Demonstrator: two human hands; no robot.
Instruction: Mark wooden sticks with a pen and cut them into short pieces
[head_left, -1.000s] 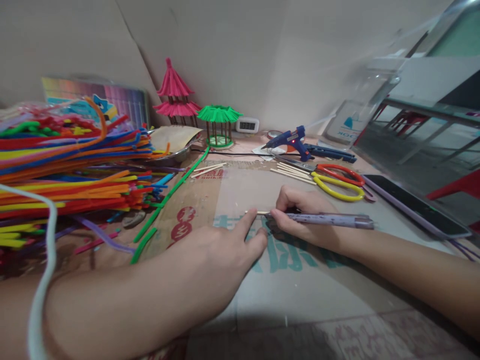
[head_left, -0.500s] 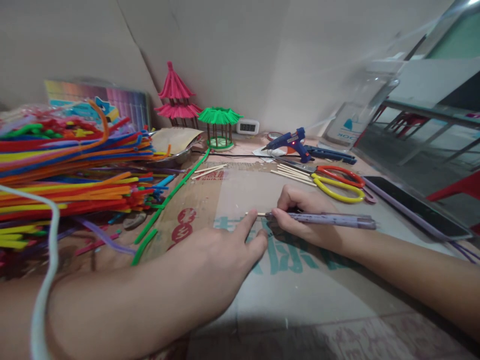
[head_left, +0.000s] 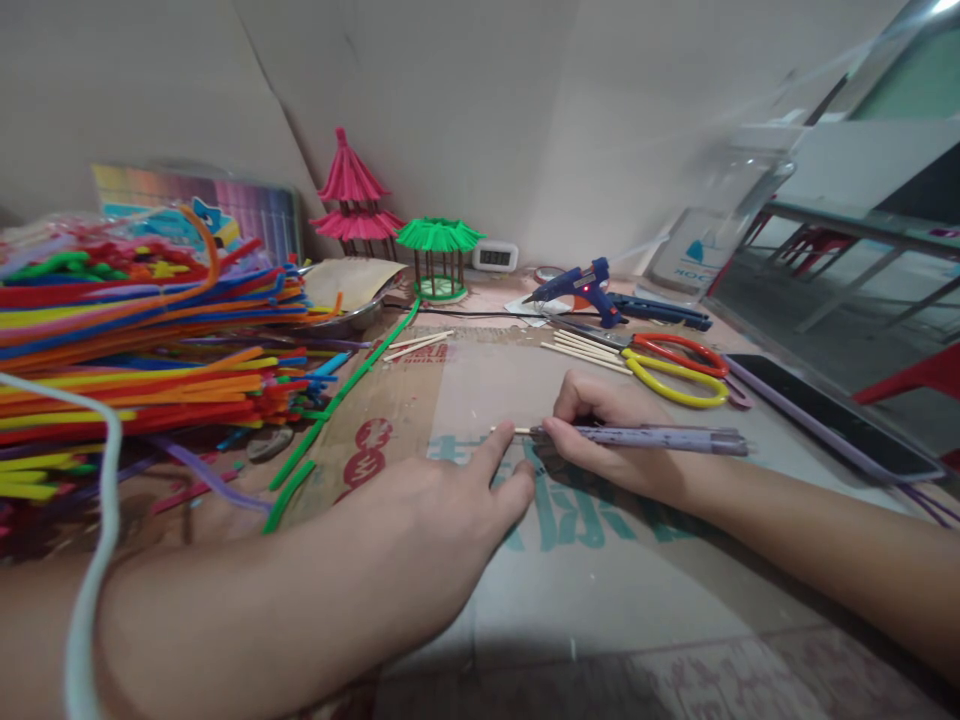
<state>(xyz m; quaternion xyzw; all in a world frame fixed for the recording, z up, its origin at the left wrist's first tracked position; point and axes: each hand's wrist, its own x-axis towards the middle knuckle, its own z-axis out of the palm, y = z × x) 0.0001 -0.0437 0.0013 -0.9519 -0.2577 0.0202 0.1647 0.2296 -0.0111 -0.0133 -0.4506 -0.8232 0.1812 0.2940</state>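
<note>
My right hand [head_left: 604, 415] is closed round a purple pen [head_left: 667, 438], which lies nearly level with its tip pointing left. Just left of it, a short pale wooden stick [head_left: 523, 431] rests on the cardboard [head_left: 480, 395], its right end by the pen tip. The index fingertip of my left hand [head_left: 457, 510] presses down on that stick, with thumb and index finger apart; the other fingers are mostly hidden. Several more sticks [head_left: 589, 352] lie beside the scissors [head_left: 675, 370] with red and yellow handles, and a few [head_left: 420, 344] lie farther left.
Bundles of coloured pipe cleaners [head_left: 150, 310] fill the left side. A green pipe cleaner [head_left: 349, 395] borders the cardboard. Behind stand a pink pagoda [head_left: 352, 185], a green-roofed pavilion [head_left: 440, 255] and a small clock [head_left: 495, 256]. A blue glue gun [head_left: 589, 288] and a phone [head_left: 832, 410] are on the right.
Both hands, the stick and the pen stay almost in place. The far end of the pen has shifted very slightly left; the view has tilted a touch.
</note>
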